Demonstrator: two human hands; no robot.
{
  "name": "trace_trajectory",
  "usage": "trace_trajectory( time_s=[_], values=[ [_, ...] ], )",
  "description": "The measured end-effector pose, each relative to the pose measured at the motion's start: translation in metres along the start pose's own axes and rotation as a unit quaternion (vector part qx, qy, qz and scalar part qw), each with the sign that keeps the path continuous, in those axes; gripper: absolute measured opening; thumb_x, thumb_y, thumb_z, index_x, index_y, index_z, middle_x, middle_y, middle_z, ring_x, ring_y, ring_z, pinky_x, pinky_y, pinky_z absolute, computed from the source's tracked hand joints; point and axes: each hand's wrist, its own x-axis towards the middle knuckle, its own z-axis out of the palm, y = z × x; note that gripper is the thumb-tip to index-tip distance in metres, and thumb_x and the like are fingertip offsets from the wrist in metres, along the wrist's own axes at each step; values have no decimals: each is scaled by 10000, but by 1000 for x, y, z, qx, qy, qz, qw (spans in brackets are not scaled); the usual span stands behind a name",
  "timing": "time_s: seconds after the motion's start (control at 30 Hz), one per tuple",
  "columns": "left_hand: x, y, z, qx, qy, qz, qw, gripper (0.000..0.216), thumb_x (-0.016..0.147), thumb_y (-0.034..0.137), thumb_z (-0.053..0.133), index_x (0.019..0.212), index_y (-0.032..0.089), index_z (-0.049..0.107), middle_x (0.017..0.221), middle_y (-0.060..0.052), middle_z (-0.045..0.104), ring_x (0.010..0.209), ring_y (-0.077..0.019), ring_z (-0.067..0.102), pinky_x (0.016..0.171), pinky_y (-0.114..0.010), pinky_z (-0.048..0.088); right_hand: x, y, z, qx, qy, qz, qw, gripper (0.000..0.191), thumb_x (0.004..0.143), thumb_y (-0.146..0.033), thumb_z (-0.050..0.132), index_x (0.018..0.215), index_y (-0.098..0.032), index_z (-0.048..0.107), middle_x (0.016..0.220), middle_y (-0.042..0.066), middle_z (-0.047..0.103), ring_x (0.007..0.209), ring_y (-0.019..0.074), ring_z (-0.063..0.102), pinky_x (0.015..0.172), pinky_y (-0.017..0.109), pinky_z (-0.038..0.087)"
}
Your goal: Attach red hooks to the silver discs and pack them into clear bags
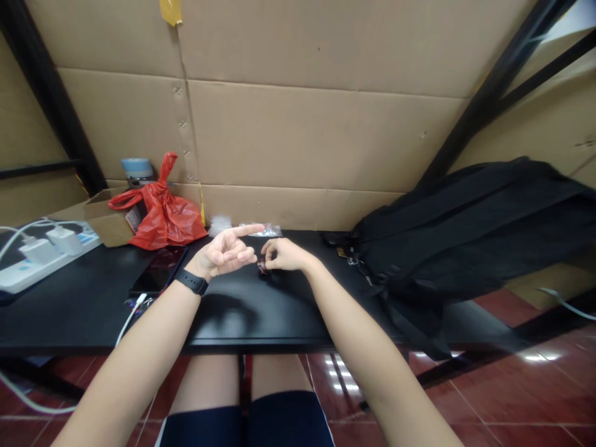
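My left hand (226, 251) hovers above the black table (242, 310), index finger stretched out to the right, the other fingers curled; a black band is on its wrist. My right hand (282, 254) rests on the table just to the right, fingers closed around a small dark object (262, 267) that is mostly hidden. The two hands nearly touch. A small clear plastic bag (266, 230) lies just behind them near the cardboard wall.
A red plastic bag (162, 214) and an open cardboard box (105, 217) stand at the back left. A phone (161, 270) lies beside them with a white cable. A white power strip (41, 251) is far left. A black backpack (465, 230) fills the right side.
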Motion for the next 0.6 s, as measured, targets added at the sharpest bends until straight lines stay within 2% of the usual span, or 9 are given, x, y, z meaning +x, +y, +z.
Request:
trace_trajectory(
  time_s=[0.2,0.3,0.4,0.5,0.6],
  values=[
    [0,-1,0,2,8,1,1000,943,377,276,937,1250,167,597,441,138,353,541,-98,450,806,-316,477,-1,0,0,13,-2,-2,1000,130,691,-252,750,591,-174,723,1028,41,721,840,170,668,825,274,475],
    [1,0,1,2,15,-2,1000,972,335,293,958,1229,204,588,454,143,330,554,-100,469,781,-302,483,-1,-1,0,10,0,4,1000,121,686,-244,749,590,-175,720,1035,36,724,834,167,666,804,265,471],
    [5,-1,-3,33,42,11,999,905,356,271,964,1180,219,594,486,149,339,550,-74,481,743,-262,480,0,-1,-1,1,0,9,1000,129,694,-246,742,585,-181,715,1041,26,727,837,162,665,799,255,465],
    [13,-8,-15,172,96,-9,980,745,437,195,937,1108,181,615,527,129,430,597,-82,566,705,-237,480,0,2,-2,-1,12,11,1000,140,692,-267,755,585,-185,718,1064,28,721,866,171,669,814,257,465],
    [19,-22,-33,368,155,-34,916,519,504,235,911,940,149,644,563,71,552,674,-145,645,693,-264,508,1,8,-3,9,27,4,1000,120,682,-258,771,603,-180,726,1084,48,711,916,193,670,844,279,467]
  ],
)
